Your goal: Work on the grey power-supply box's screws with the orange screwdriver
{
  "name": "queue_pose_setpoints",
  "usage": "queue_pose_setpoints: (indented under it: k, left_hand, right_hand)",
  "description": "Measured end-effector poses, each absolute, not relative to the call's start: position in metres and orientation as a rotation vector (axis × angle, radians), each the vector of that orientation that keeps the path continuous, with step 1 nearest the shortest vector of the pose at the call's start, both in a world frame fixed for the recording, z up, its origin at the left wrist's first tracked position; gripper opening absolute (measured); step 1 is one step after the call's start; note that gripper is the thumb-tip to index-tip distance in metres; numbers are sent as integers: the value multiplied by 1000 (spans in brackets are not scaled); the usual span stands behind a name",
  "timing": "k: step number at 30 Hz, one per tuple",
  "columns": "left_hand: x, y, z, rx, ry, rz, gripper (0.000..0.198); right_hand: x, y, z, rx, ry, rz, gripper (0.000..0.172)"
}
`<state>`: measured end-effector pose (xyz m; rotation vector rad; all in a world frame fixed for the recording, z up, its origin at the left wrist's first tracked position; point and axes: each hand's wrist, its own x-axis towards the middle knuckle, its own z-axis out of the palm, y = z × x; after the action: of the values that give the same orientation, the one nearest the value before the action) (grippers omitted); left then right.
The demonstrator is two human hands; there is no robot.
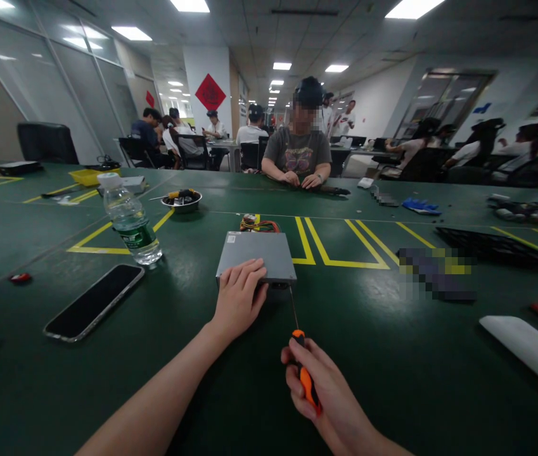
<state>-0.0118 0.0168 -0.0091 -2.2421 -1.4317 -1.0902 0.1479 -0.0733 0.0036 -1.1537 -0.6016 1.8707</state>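
Observation:
A grey metal computer power supply unit [254, 247] lies on the green table, with a bundle of coloured cables [262, 225] at its far side. Over its near left edge rests my left hand [240, 294], fingers on the top and thumb by the front face, holding it. My right hand [313, 380] is wrapped round the orange and black handle of a screwdriver [305, 373]. The thin shaft points away from me, its tip at the right end of the unit's near face, beside a dark socket. Whether the tip sits in a screw is too small to tell.
Left of the unit stand a water bottle [130, 221] and a phone [95, 303]. Behind them is a metal bowl [182, 201] with tools. A person [297, 149] works across the table. Blue gloves [419, 206], a black panel [497, 246] and a white object [530, 351] lie rightward.

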Motion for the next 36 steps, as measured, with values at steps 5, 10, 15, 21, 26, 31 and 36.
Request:
queue_pose_setpoints:
  k: [5, 10, 15, 21, 26, 31, 36]
  left_hand:
    - [-11, 16, -7, -2242, -1429, -1100, 22]
    - [-11, 16, -7, -2248, -1425, -1102, 22]
    - [-11, 17, -8, -2236, -1418, -1110, 21]
    - [-11, 17, -8, -2233, -1413, -1116, 21]
    - [-11, 16, -6, -2234, -1404, -1117, 21]
    - [-11, 17, -8, -2231, -1407, -1122, 21]
    - [-11, 18, -10, -2231, -1415, -1116, 22]
  right_hand:
    - [149, -74, 4, -1120, -487, 1833, 39]
    - [149, -72, 3, -1128, -445, 1897, 39]
    - [149, -75, 2, -1138, -476, 1775, 29]
    - [149, -74, -1, -1077, -424, 1860, 34]
    - [150, -71, 0, -1084, -407, 1820, 27]
    - [151, -74, 1, -1060, -459, 1759, 28]
    - [152, -73, -1, -1081, -379, 1874, 30]
